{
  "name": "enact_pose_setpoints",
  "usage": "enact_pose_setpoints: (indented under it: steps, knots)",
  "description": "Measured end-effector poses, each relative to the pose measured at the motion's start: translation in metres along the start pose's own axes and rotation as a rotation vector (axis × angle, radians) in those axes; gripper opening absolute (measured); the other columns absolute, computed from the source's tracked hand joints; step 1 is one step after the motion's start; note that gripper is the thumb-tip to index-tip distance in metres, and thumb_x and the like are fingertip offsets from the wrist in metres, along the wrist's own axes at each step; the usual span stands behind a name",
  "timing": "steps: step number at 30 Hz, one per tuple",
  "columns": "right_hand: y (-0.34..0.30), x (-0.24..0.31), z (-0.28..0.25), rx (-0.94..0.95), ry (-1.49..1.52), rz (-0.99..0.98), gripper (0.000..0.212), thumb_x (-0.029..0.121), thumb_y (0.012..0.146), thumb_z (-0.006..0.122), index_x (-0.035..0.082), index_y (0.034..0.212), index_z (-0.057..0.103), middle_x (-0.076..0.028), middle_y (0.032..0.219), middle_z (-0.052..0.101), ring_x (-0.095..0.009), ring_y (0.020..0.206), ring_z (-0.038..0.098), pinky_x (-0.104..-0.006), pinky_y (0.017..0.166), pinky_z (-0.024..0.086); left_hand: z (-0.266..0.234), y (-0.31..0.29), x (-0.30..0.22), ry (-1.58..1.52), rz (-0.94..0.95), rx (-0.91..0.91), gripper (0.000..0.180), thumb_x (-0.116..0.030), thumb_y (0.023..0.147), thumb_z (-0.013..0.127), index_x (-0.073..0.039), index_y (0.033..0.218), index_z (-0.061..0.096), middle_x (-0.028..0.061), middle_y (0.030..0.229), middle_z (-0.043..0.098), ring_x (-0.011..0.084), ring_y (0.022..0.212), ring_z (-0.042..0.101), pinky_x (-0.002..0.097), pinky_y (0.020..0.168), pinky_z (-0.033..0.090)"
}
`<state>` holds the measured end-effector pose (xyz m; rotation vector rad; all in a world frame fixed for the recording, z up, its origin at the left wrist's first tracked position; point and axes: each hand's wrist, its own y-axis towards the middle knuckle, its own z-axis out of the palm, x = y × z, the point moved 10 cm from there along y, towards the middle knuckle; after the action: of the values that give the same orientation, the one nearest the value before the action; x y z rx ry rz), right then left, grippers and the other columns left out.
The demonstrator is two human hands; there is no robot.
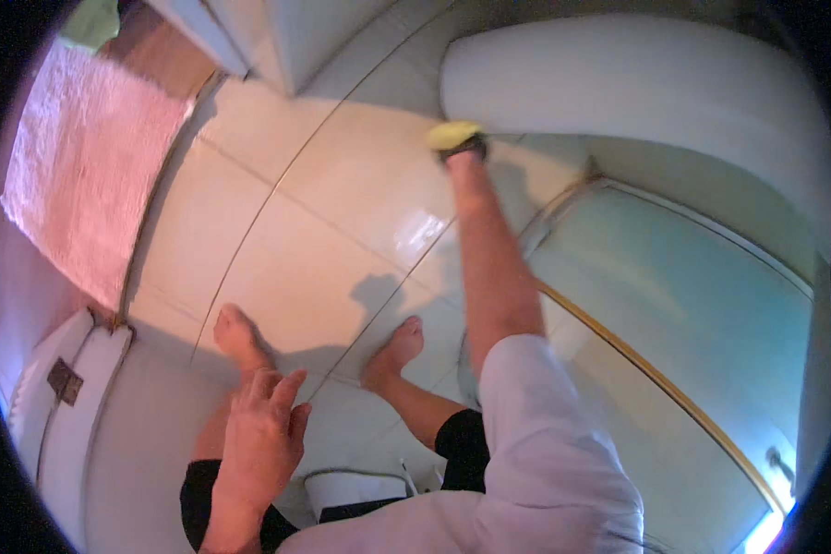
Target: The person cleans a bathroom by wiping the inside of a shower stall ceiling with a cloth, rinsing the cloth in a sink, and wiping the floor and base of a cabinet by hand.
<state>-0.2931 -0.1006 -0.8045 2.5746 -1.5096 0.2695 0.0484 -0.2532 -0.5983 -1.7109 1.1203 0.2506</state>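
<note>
Daylight is bright and soft, with a white glare patch on the floor tiles point(415, 231). Soft shadows trail beneath both feet. Fisheye bending curves edges; the rim is black, detail slightly blurred.

A yellow-green sponge point(452, 135) showed at twelve o'clock, a fluffy pink bath mat point(88, 166) at ten, on the glossy cream floor tiles point(342, 203); the sleeve point(545, 443) was white.
</note>
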Motion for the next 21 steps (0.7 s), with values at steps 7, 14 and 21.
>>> enact_pose_setpoints:
  steps: [7,14,21]
  knots:
    - [-0.049,0.082,-0.091,0.252,0.764,0.252,0.044,0.016,0.082,0.052,0.005,0.124,0.040,-0.011,0.122,0.045,-0.025,0.108,0.048,-0.0339,0.092,0.039,0.027,-0.008,-0.001,0.231,0.068,-0.064,0.032,-0.010,0.073,0.060,-0.005,0.103,0.052,0.0145,0.086,0.053,0.0304,0.084,0.053,0.0430,0.071,0.042]
    - [-0.114,0.170,-0.261,0.388,1.595,0.584,0.045,0.017,0.085,0.051,0.006,0.126,0.038,-0.011,0.125,0.044,-0.025,0.109,0.047,-0.0331,0.093,0.038,0.032,-0.004,-0.007,-0.534,0.087,-0.037,0.040,-0.019,0.077,0.060,-0.008,0.114,0.049,0.0155,0.100,0.055,0.0259,0.088,0.054,0.0334,0.077,0.043]
    - [-0.171,0.280,-0.323,0.287,0.454,-0.164,0.053,0.012,0.081,0.056,0.005,0.129,0.034,-0.014,0.131,0.038,-0.028,0.115,0.042,-0.0361,0.095,0.034,-0.024,-0.026,-0.094,-1.834,0.290,-0.250,0.059,-0.045,0.086,0.044,-0.010,0.131,0.028,0.0115,0.121,0.045,0.0246,0.107,0.048,0.0385,0.092,0.038]
